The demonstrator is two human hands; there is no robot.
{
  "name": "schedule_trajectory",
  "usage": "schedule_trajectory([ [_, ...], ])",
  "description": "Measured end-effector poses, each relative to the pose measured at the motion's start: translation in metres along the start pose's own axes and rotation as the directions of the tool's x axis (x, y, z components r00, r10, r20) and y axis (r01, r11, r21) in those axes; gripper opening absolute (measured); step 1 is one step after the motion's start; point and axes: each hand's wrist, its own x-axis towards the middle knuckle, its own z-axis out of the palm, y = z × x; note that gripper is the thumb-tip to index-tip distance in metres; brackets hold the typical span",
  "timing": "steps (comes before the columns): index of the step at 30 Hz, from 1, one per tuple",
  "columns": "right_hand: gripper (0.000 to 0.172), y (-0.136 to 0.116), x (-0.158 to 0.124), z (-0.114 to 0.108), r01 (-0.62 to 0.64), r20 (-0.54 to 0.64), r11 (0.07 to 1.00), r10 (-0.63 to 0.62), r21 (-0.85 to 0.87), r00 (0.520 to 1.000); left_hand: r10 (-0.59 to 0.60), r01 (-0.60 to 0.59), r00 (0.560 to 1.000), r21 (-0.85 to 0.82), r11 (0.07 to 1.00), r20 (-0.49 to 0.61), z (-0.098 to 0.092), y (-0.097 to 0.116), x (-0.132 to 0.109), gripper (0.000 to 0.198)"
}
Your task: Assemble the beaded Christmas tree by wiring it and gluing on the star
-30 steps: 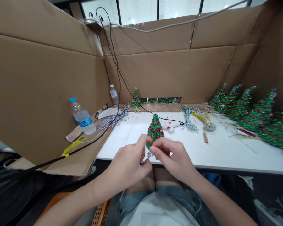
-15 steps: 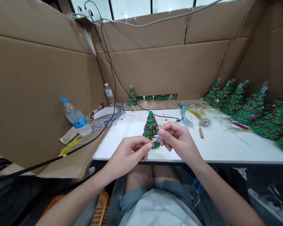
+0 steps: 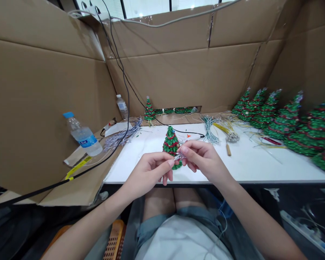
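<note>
Between my two hands is a small clear, shiny piece (image 3: 179, 156), too small to make out fully. My left hand (image 3: 154, 169) pinches its left end between thumb and forefinger. My right hand (image 3: 202, 156) pinches the other side, thumb against fingers. Just behind them a small green Christmas tree (image 3: 170, 140) with red garlands stands upright on the white table (image 3: 141, 151). Its lower part is partly hidden by my fingers, and its tip carries no clear piece.
Several finished-looking trees (image 3: 289, 113) stand along the right. Behind lie green-white wires (image 3: 210, 130), a yellow wire bundle (image 3: 231, 135), a wooden-handled tool (image 3: 228, 149) and a white pen-like tool (image 3: 192, 137). At left are purplish wires (image 3: 124, 134), a water bottle (image 3: 85, 137) and a black cable (image 3: 97, 165).
The view has shifted slightly, so the scene sits a little further left and higher. Both hands keep pinching the clear piece, with small finger movements.
</note>
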Motion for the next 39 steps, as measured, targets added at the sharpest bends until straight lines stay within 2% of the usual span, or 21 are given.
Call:
schedule_trajectory([
  [7, 0.03, 0.003, 0.001, 0.0, 0.041, 0.036, 0.999, -0.041, -0.001, 0.998, -0.027, 0.035, 0.998, -0.14, 0.989, 0.06, -0.007, -0.008, 0.006, 0.04],
  [12, 0.033, 0.005, 0.005, -0.002, 0.028, 0.051, 1.0, -0.028, 0.009, 0.998, 0.003, 0.009, 0.998, -0.197, 0.98, 0.059, -0.007, -0.009, 0.009, 0.038],
  [15, 0.036, 0.003, 0.007, -0.004, 0.02, 0.04, 1.0, -0.02, 0.007, 0.999, -0.033, 0.047, 0.997, -0.196, 0.98, 0.075, -0.008, -0.011, 0.011, 0.041],
  [19, 0.034, -0.004, 0.009, -0.013, 0.079, -0.055, 0.997, -0.081, -0.025, 0.995, -0.043, 0.051, 0.997, -0.107, 0.993, 0.071, -0.014, -0.014, 0.014, 0.051],
  [22, 0.03, -0.012, 0.014, -0.031, 0.135, -0.148, 0.987, -0.146, -0.082, 0.978, -0.031, 0.033, 0.998, -0.049, 0.998, 0.049, -0.024, -0.017, 0.014, 0.051],
  [27, 0.023, -0.041, 0.035, -0.068, 0.202, -0.303, 0.97, -0.234, -0.133, 0.924, -0.047, 0.03, 0.986, 0.108, 0.994, 0.158, -0.046, -0.018, 0.017, 0.047],
  [30, 0.019, -0.065, 0.055, -0.086, 0.204, -0.421, 0.971, -0.237, -0.123, 0.875, 0.023, -0.113, 0.96, 0.314, 0.943, 0.278, -0.059, -0.01, 0.026, 0.041],
  [32, 0.024, -0.081, 0.07, -0.095, 0.227, -0.487, 0.965, -0.263, -0.133, 0.833, 0.09, -0.271, 0.919, 0.451, 0.85, 0.383, -0.067, 0.001, 0.035, 0.033],
  [34, 0.028, -0.094, 0.085, -0.103, 0.245, -0.539, 0.957, -0.288, -0.153, 0.792, 0.137, -0.369, 0.889, 0.508, 0.778, 0.436, -0.074, 0.016, 0.046, 0.028],
  [37, 0.029, -0.107, 0.109, -0.113, 0.252, -0.58, 0.958, -0.283, -0.136, 0.764, 0.225, -0.428, 0.878, 0.483, 0.764, 0.423, -0.083, 0.044, 0.065, 0.025],
  [39, 0.03, -0.111, 0.124, -0.118, 0.271, -0.612, 0.96, -0.257, -0.073, 0.748, 0.341, -0.416, 0.908, 0.415, 0.809, 0.244, -0.088, 0.061, 0.079, 0.024],
])
